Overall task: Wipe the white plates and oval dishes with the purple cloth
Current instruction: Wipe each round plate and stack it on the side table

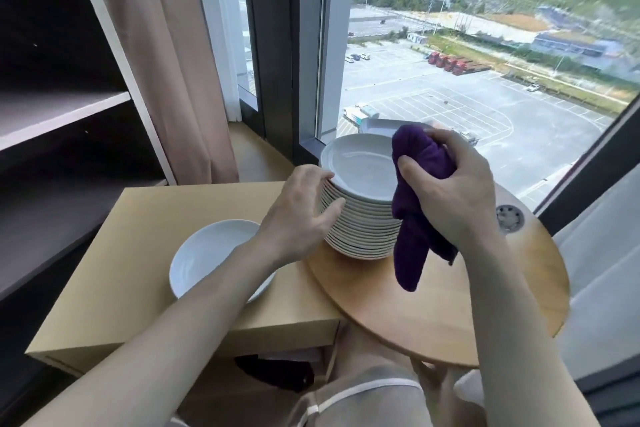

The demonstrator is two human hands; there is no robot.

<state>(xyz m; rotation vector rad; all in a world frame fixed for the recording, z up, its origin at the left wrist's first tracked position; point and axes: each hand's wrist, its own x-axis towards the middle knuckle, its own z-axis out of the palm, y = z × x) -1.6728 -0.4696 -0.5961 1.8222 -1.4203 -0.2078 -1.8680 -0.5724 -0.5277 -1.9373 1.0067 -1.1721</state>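
Crockery filled the middle of my view: a tall stack of white plates (360, 229) stood on the round tabletop (433, 322), towards its far left edge and close to the window (485, 80). My left grip (304, 211) was spread and loose. Its fingertips (330, 178) touched the rims of the uppermost plates on the stack's left side, and its thumb lay against rims a little lower. I could not tell whether it lifted anything. My right grip (450, 191) was curled tight round the purple cloth (412, 218), which was bunched in the fist above the stack's right edge, with two loose tails hanging down in front of the plates. Behind the stack, partly hidden by the cloth, an oval dish (381, 124) showed only its pale rim. A single white plate (207, 253) lay apart on the lower rectangular tabletop (138, 236) to the left, with my left forearm crossing over it. Dark shelves (52, 107) and a brown curtain (166, 80) stood beyond.
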